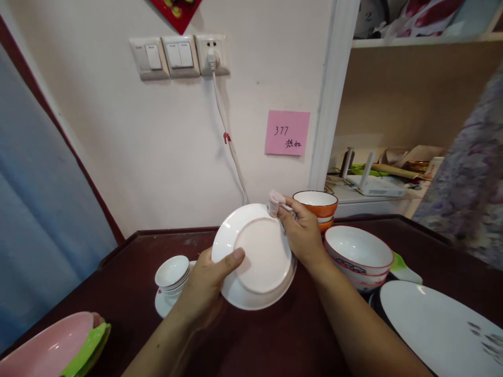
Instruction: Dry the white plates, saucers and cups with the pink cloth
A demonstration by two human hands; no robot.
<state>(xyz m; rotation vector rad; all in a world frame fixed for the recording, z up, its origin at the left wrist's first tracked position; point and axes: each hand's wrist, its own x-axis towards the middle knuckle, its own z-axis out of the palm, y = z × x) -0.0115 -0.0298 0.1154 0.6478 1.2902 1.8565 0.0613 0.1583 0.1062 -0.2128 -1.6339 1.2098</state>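
A white plate [263, 256] is held up in front of me, its underside with the round foot ring facing me. My left hand [212, 277] grips its left edge, thumb lying across the underside and fingers hidden behind. At the upper right rim, my right hand [301, 225] pinches a pale cloth [276, 203] against the plate's edge. Just left of my left hand stands a stack of small white bowls [173, 272] on a white saucer. Orange bowls [320, 204] with white insides are stacked behind my right hand.
White bowls with red rims [359, 251] are stacked at the right, beside a green-handled item [404, 269]. A large oval plate [440, 324] lies nearer. Front left holds a pink dish [51, 345] with green leaf-like edges. A plugged-in cable [231, 146] hangs down the wall behind the table.
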